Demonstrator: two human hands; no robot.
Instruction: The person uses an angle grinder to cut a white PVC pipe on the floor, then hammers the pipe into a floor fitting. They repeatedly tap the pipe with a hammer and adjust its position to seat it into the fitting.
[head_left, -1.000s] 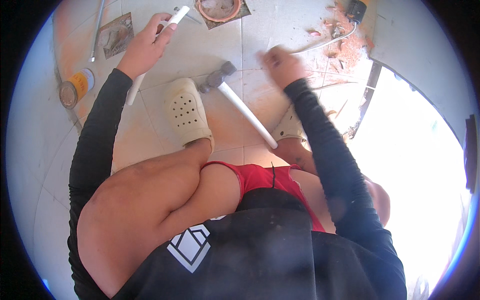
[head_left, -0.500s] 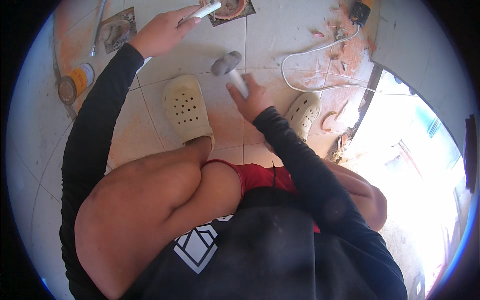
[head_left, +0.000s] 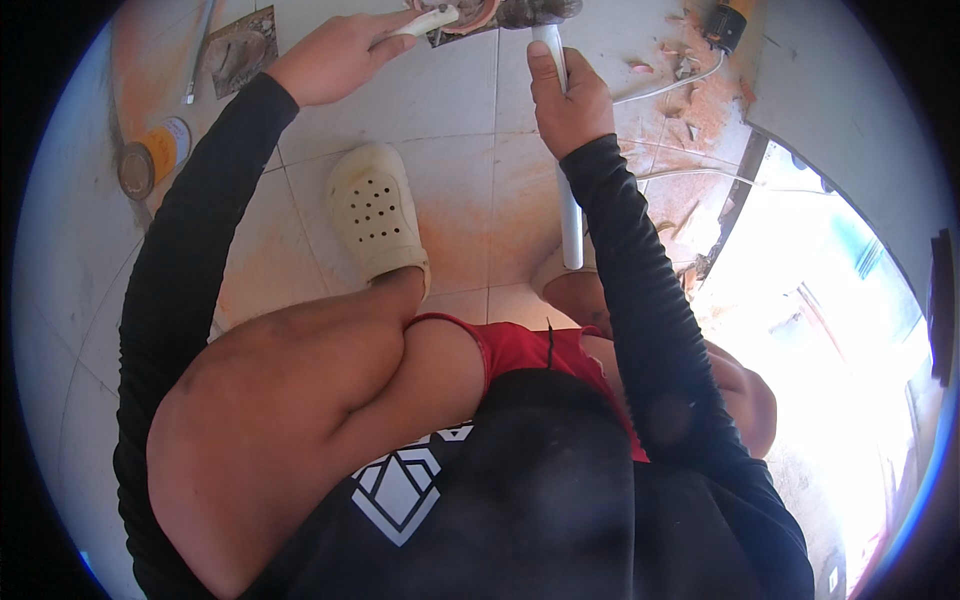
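Observation:
In my left hand is a slim whitish tool, its tip pointing right near the top edge; its exact kind I cannot make out. The tip lies beside a round terracotta-coloured rim set in a square opening in the tiled floor. My right hand is wrapped round the pale handle of a hammer, thumb along the shaft. Its dark head is up at the top edge, just right of the rim, and the handle's end reaches down beside my forearm.
Another square opening with rough fill lies at the upper left, near a thin metal rod. An orange-and-white can rests on its side. Reddish debris, a white cable and a black-ended device are at the right.
My right hand has swung the hammer up and to the right, so its head has gone from mid-floor to the top edge. My left hand with the tool has shifted slightly right.

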